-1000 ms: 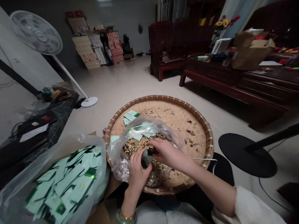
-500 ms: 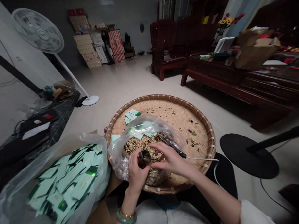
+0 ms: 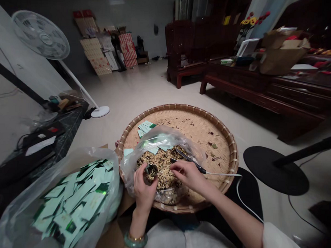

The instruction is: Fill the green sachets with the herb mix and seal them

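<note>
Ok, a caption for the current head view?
Left hand holding a packet over bagged dry mix, right hand beside a black tool.

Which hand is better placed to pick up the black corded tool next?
Probably the right hand: it is close to the black corded tool, with nothing visible in its fingers. The left hand is farther off, holding a small green pouch.

Left hand [image 3: 146,184] holding opened packet [image 3: 151,170]; clear bag of mix [image 3: 163,167]; woven tray [image 3: 220,136]
</note>
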`<state>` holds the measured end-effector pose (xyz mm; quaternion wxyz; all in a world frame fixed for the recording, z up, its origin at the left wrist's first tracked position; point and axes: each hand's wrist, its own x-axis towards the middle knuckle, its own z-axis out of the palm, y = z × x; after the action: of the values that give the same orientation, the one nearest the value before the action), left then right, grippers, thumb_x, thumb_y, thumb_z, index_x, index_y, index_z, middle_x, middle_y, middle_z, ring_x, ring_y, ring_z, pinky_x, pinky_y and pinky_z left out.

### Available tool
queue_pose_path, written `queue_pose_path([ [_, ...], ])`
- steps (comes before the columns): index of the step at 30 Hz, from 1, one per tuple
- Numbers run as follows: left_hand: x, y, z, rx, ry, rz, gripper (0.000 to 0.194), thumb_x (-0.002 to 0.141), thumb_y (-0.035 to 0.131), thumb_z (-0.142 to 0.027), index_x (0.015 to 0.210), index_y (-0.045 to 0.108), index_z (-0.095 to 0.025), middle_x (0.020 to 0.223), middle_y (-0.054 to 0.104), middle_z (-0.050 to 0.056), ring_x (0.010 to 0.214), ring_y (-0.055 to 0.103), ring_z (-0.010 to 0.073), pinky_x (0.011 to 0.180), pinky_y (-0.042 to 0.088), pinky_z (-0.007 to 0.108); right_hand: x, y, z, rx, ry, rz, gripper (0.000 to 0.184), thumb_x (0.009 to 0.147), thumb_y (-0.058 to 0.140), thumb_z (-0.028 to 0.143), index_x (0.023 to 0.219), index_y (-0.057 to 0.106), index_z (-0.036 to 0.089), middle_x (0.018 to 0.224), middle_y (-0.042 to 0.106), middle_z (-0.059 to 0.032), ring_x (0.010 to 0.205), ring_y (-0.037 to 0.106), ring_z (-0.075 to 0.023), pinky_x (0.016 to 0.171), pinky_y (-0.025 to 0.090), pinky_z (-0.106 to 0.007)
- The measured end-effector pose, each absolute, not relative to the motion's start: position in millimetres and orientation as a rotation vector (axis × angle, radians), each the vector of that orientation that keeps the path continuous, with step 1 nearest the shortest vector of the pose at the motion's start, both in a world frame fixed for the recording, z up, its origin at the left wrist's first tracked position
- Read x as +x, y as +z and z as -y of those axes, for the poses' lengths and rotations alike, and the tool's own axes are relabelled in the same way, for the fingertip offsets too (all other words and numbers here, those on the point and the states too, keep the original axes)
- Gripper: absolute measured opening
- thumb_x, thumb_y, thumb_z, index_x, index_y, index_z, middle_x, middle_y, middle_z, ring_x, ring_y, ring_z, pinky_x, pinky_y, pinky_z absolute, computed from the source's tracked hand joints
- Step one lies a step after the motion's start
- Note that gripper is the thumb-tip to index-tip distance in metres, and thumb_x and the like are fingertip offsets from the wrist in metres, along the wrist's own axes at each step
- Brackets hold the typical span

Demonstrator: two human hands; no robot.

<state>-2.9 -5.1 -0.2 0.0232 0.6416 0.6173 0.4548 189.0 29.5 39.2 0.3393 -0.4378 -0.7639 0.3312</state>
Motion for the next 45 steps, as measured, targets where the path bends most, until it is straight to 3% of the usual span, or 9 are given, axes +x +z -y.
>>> queue_pose_path([
  [7,-9.4,1.7,6.7,2.044,1.392,-1.882,0.045,0.075,0.062,-0.016,0.119,0.051,-0.018,0.113,0.062,0.012,0.106,0.057,0.0264,0.088,0.049,0.045,168.1,16.1,-66.3,-1.299,0.794,2.480,0.023,0.083,0.051,0.009,0.097,0.068,0.015,0.099,0.070,-0.0098,0.093,0.063,-0.0188,0.082,0.044,-0.027],
  [11,-8.3,3.6,7.8,2.045,1.381,-1.855,0.046,0.075,0.061,-0.014,0.119,0.050,-0.018,0.114,0.062,0.012,0.106,0.058,0.0261,0.087,0.050,0.045,152.6,15.5,-84.9,-1.270,0.869,2.666,0.014,0.069,0.068,0.020,0.081,0.071,0.014,0.076,0.070,-0.0082,0.073,0.065,-0.0198,0.064,0.044,-0.024],
  [15,-8.8,3.5,7.7,2.039,1.396,-1.862,0.045,0.075,0.061,-0.015,0.119,0.051,-0.019,0.113,0.063,0.011,0.106,0.059,0.0258,0.089,0.050,0.045,145.5,12.0,-88.5,-1.254,0.919,2.675,0.012,0.064,0.067,0.013,0.075,0.072,0.015,0.068,0.070,-0.0044,0.066,0.063,-0.0166,0.060,0.042,-0.020],
  [21,-7.9,-0.3,5.8,2.035,1.377,-1.878,0.044,0.075,0.061,-0.016,0.118,0.051,-0.018,0.113,0.063,0.012,0.106,0.058,0.0266,0.090,0.049,0.047,161.3,18.2,-84.3,-1.319,0.910,2.502,0.022,0.072,0.060,0.009,0.087,0.074,0.016,0.083,0.073,-0.0060,0.078,0.066,-0.0164,0.072,0.045,-0.022],
  [26,-2.1,-1.2,2.7,2.042,1.325,-1.870,0.046,0.072,0.061,-0.012,0.117,0.052,-0.019,0.113,0.063,0.011,0.106,0.058,0.0274,0.091,0.048,0.048,174.7,59.8,-73.6,-1.179,0.990,2.127,0.019,0.078,0.061,0.015,0.093,0.073,0.017,0.090,0.074,-0.0051,0.077,0.067,-0.0162,0.071,0.050,-0.025],
  [30,3.0,-1.7,1.0,2.019,1.317,-1.866,0.048,0.071,0.061,-0.011,0.117,0.052,-0.019,0.113,0.062,0.011,0.106,0.058,0.0279,0.091,0.047,0.049,167.4,85.6,-60.8,-1.033,0.937,2.138,0.023,0.075,0.063,0.007,0.093,0.073,0.019,0.088,0.074,-0.0033,0.081,0.067,-0.0161,0.075,0.049,-0.026],
  [40,6.8,-7.2,-0.4,2.055,1.326,-1.851,0.045,0.074,0.061,-0.015,0.118,0.051,-0.019,0.111,0.061,0.011,0.104,0.058,0.0270,0.089,0.048,0.047,162.0,81.9,-50.0,-0.863,0.930,2.177,0.031,0.083,0.057,0.007,0.106,0.069,0.024,0.099,0.073,-0.0028,0.091,0.067,-0.0155,0.082,0.048,-0.024],
  [45,7.8,-6.9,-0.4,2.025,1.311,-1.847,0.045,0.073,0.062,-0.014,0.117,0.051,-0.018,0.112,0.061,0.011,0.105,0.057,0.0265,0.090,0.048,0.046,161.8,80.9,-49.5,-0.837,0.882,2.138,0.025,0.084,0.058,0.010,0.102,0.071,0.022,0.097,0.073,-0.0044,0.088,0.067,-0.0155,0.081,0.049,-0.025],
])
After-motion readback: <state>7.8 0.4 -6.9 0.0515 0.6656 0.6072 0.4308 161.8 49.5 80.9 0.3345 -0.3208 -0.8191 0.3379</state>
